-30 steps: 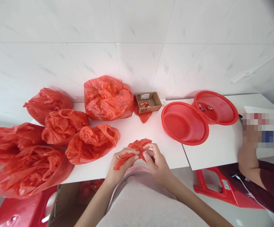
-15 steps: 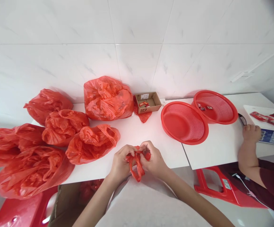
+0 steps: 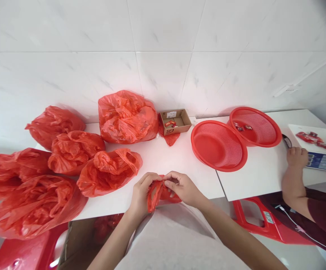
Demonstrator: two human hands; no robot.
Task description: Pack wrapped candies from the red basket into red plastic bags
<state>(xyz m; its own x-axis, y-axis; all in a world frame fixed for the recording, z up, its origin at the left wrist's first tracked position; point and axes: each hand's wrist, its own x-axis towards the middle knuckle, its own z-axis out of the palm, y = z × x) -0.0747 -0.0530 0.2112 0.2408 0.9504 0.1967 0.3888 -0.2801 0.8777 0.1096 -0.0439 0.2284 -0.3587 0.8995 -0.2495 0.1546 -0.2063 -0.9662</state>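
The left hand (image 3: 142, 193) and the right hand (image 3: 181, 187) are meeting at the near edge of the white table (image 3: 168, 157), both gripping a small red bag (image 3: 159, 193). The left fingers are curling shut around the bag's left side, the thumb pressing the plastic from above. The right fingers are pinching closed on its top edge, fingertips touching the left hand's. The bag is hanging crumpled between the two hands, just over the table edge.

To the left, six stuffed red bags are lying on the table; the nearest one (image 3: 109, 172) is sitting just beside the left hand. A bigger bag (image 3: 127, 117) is leaning against the tiled wall. Beside it, a small cardboard box (image 3: 175, 121) is standing open with red items inside. Two red baskets (image 3: 218, 145) are overlapping on the right, the far one holding a few small packets.

At the right edge, another person's hand (image 3: 297, 157) is resting closed on the table, touching a scale (image 3: 319, 159) with red packets on its tray.
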